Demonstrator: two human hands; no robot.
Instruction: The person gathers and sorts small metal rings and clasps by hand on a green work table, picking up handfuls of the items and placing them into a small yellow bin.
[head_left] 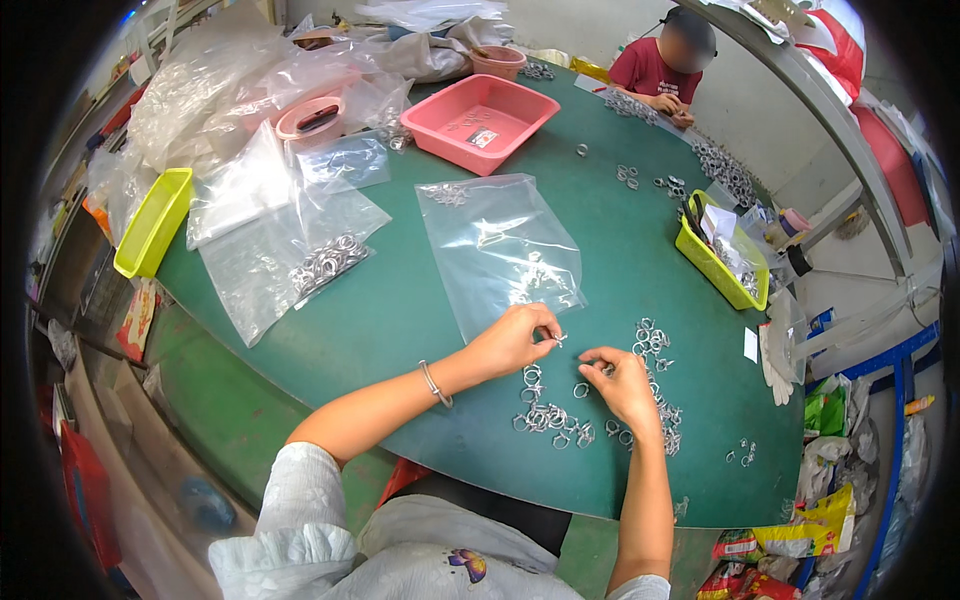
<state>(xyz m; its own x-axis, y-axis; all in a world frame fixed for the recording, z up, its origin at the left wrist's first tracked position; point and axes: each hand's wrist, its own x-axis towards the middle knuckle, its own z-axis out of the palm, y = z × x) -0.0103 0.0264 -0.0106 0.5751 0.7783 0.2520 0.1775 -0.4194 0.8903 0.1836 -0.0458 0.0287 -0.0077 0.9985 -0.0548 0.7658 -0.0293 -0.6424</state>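
My left hand (513, 341), a bangle at its wrist, pinches a small silvery metal ring clamp (559, 341) over the table's near middle. Just to its right, my right hand (621, 383) has thumb and fingers curled together; what they hold, if anything, is hard to make out. A single ring clamp (581, 390) lies below the right fingertips. Loose clamps form one pile (548, 418) below my left hand and another pile (652, 340) beyond and beside my right hand. Past my left hand lies a clear plastic bag (490, 250) with several small metal pieces at its far end.
On the green table (400, 300) lie a bag of metal rings (330, 265), a pink tray (470, 150) and a yellow-green basket (720, 262). Another yellow-green basket (155, 222) stands at the left edge. Across the table a person (660, 75) handles parts. A metal shelf post (850, 130) rises at right.
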